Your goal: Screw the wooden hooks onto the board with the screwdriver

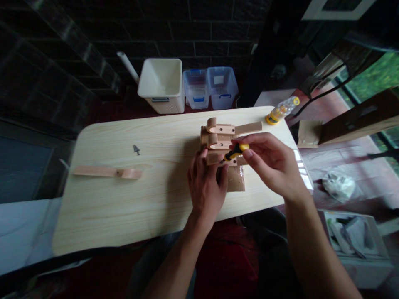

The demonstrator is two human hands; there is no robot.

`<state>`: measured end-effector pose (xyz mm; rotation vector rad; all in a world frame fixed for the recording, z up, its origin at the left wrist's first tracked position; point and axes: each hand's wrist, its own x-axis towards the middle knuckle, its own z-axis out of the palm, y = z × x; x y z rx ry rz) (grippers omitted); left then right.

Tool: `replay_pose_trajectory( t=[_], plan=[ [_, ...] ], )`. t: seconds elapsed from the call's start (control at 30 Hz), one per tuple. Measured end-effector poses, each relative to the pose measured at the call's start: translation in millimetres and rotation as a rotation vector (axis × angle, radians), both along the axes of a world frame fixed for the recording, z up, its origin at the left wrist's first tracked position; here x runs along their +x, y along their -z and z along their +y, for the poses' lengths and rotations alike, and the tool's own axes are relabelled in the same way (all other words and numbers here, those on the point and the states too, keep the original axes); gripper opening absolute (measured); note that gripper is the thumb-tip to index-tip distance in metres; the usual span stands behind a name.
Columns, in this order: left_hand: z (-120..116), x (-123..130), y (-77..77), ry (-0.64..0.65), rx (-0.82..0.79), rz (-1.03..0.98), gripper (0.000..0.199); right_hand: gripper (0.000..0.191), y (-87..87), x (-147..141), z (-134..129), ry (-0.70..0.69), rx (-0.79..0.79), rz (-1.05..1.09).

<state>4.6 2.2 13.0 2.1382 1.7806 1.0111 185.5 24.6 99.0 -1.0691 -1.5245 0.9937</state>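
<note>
Right of centre, the right hand [274, 164] grips a screwdriver [232, 153] slanting down-left to a wooden hook [213, 158]. The left hand [205, 187] touches that hook, grip unclear.

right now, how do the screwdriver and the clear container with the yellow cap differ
The screwdriver is in the right hand; the clear container sits untouched at the table's far right corner. The screwdriver's handle is opaque yellow and black, while the container's body is see-through. Both have yellow parts.

1 screwdriver [231, 155]; 4 wooden hooks [227, 129]; 1 bottle [282, 109]; 1 white bin [168, 106]; 2 clear boxes [227, 104]
</note>
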Motion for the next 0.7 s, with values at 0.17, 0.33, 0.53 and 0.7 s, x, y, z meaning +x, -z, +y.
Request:
replay_pose_trajectory(
  t=[0.17,0.33,0.53,0.7],
  plan=[
    [1.0,-1.4,0.8,0.022,0.014,-0.010,0.035,0.021,0.6,0.4,0.5,-0.008,0.004,0.012],
    [1.6,-2.6,1.5,0.035,0.015,-0.033,0.034,0.021,1.5,0.6,0.0,-0.006,0.006,0.011],
    [1.9,-3.5,4.4,0.053,0.011,-0.053,0.035,0.019,-0.9,-3.1,-1.4,-0.010,0.019,0.026],
    [2.0,-3.7,3.8,0.054,0.006,-0.057,0.033,0.021,-1.5,-7.4,-0.9,-0.012,0.019,-0.002]
  ],
)
